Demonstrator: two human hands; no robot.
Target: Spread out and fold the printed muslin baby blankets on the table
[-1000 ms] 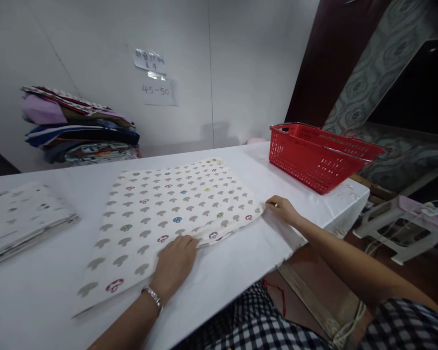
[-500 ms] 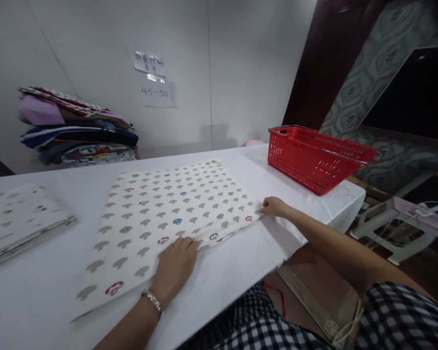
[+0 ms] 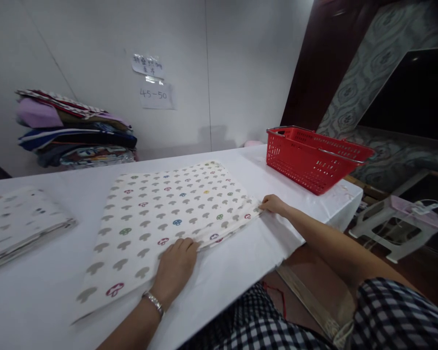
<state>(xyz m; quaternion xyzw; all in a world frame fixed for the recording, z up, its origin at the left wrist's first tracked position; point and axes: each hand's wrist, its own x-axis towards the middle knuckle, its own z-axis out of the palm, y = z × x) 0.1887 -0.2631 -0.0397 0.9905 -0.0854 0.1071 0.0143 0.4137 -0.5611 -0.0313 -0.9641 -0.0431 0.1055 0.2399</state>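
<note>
A folded white cloth printed with small mushrooms point(image 3: 168, 214) lies flat in the middle of the white table point(image 3: 241, 262). My left hand point(image 3: 175, 267), a bracelet on its wrist, rests palm down on the cloth's near edge, fingers curled slightly over the fold. At the cloth's right corner my right hand point(image 3: 273, 204) has its fingers pinched together on the fabric.
A red plastic basket point(image 3: 314, 158) stands at the table's far right end. Another folded mushroom-print cloth point(image 3: 18, 221) lies at the left. A stack of folded coloured fabrics point(image 3: 73, 129) sits against the wall. A white stool point(image 3: 394, 218) stands beyond the table's right edge.
Both hands stay on the cloth; my right hand has drawn slightly inward along the corner. The view has drifted a little to the right.
</note>
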